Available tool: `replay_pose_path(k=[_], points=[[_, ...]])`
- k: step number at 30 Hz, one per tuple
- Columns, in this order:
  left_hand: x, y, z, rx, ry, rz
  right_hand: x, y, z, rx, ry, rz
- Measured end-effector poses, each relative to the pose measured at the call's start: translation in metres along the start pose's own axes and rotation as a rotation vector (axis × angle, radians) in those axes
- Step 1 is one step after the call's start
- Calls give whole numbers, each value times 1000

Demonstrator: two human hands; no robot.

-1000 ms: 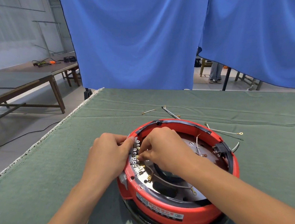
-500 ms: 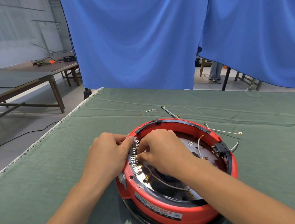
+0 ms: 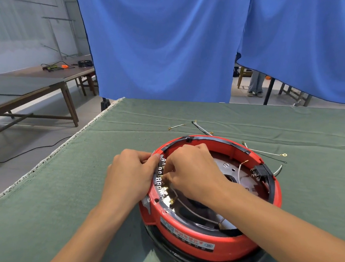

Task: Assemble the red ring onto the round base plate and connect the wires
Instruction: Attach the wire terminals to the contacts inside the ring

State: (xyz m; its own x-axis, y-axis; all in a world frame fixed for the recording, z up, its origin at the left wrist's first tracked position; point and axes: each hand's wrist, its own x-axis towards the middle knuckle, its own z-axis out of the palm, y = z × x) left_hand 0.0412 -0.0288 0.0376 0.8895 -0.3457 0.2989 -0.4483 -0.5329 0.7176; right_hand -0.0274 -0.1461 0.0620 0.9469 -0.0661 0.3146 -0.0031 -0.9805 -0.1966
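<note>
The red ring [image 3: 196, 238] sits on the round base plate [image 3: 229, 170], over a black base on the green table. My left hand [image 3: 131, 175] grips the ring's left rim beside a terminal strip [image 3: 160, 179], thumb on the rim's top. My right hand [image 3: 193, 169] reaches inside the ring with curled fingers that pinch a wire end at the terminals; the fingertips hide the contact. A white wire [image 3: 198, 212] arcs across the plate, and another white wire [image 3: 240, 170] stands up near the black plug socket [image 3: 260, 173].
Loose wires with ring terminals lie on the green cloth behind the ring [image 3: 177, 127], [image 3: 201, 128], [image 3: 267, 152]. The table's left edge [image 3: 47, 158] drops to the floor. Blue curtains hang behind, with a wooden table [image 3: 26, 90] at far left and a person's legs [image 3: 255, 83].
The ring and both hands have shifted slightly toward the far side in view. My right hand's fingers have kept working at the terminal strip; my left hand's grip is unchanged.
</note>
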Motion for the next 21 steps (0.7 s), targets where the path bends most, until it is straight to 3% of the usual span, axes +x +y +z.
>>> replay_pose_path(k=[8, 11, 15, 21], points=[[0, 2, 0, -1, 1, -9, -1, 2, 0, 1, -10, -13], [0, 2, -2, -4, -6, -9, -6, 8, -5, 103, 15, 74], [0, 2, -2, -9, -14, -19, -10, 14, -8, 61, 83, 161], [0, 3, -3, -7, -18, -33, -7, 5, -6, 273, -200, 334]])
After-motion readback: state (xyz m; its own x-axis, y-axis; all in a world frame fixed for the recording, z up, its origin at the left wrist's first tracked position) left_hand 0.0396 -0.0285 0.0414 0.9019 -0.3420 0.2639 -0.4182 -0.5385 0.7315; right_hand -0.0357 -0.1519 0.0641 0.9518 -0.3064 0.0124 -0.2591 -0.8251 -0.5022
